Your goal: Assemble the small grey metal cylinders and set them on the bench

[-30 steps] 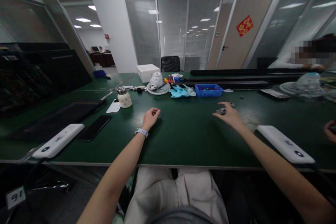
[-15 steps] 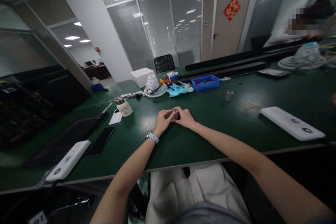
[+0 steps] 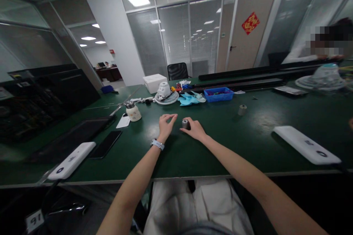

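Note:
A small grey metal cylinder (image 3: 185, 124) with a round, lighter top stands upright on the green table in front of me. My right hand (image 3: 196, 129) has its thumb and fingers wrapped round the cylinder's right side. To the left and apart from it, my left hand (image 3: 166, 126), with a watch (image 3: 157, 144) on the wrist, is raised over the table. Its thumb and index fingertips meet in a pinch; whatever is between them, if anything, is too small to make out. A second similar cylinder (image 3: 242, 109) stands further back on the right.
Along the back lie a white fan part (image 3: 164, 94), light-blue fan blades (image 3: 188, 99) and a blue tray (image 3: 218, 95) of small parts. A cream flask (image 3: 134, 113) and a dark phone (image 3: 106, 144) sit left. White power banks (image 3: 306, 144) lie right and left. A co-worker sits far right.
My left hand has come away from the cylinder and moved left, fingertips pinched. The right hand keeps hold of the cylinder, now in fuller view. The camera view has tilted slightly.

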`<move>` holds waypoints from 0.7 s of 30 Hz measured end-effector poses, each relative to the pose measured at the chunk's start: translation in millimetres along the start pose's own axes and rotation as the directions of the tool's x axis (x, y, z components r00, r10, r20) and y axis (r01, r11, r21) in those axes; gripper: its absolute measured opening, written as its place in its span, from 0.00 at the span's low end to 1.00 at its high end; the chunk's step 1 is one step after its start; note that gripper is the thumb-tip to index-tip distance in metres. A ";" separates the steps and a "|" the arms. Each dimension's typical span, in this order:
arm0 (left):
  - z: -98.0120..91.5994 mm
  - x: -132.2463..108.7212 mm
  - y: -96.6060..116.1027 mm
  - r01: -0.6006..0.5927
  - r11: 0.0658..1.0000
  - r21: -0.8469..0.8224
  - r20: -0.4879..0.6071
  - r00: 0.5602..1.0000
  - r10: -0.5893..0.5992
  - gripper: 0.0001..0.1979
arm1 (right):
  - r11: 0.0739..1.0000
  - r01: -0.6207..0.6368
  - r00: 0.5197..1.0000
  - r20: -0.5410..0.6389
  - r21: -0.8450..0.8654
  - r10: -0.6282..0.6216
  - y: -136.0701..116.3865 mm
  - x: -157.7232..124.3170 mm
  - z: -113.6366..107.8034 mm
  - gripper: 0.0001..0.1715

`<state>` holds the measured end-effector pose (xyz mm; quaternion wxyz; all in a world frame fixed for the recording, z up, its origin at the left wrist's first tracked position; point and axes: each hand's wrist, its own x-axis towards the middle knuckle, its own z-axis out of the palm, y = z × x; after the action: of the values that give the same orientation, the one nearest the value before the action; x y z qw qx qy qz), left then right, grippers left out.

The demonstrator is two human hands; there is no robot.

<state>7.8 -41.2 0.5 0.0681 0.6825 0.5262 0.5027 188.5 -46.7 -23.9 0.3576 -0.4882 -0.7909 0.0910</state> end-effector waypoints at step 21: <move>-19.6 -10.7 -42.6 0.136 0.961 0.242 0.149 0.973 -0.176 0.18 | 0.972 -0.220 0.966 0.121 -0.084 0.229 64.6 1.4 -76.0 0.22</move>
<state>-34.1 -39.6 -23.1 0.0725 0.6822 0.6255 0.3717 283.5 -28.3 0.2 0.2753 -0.5799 -0.7548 0.1349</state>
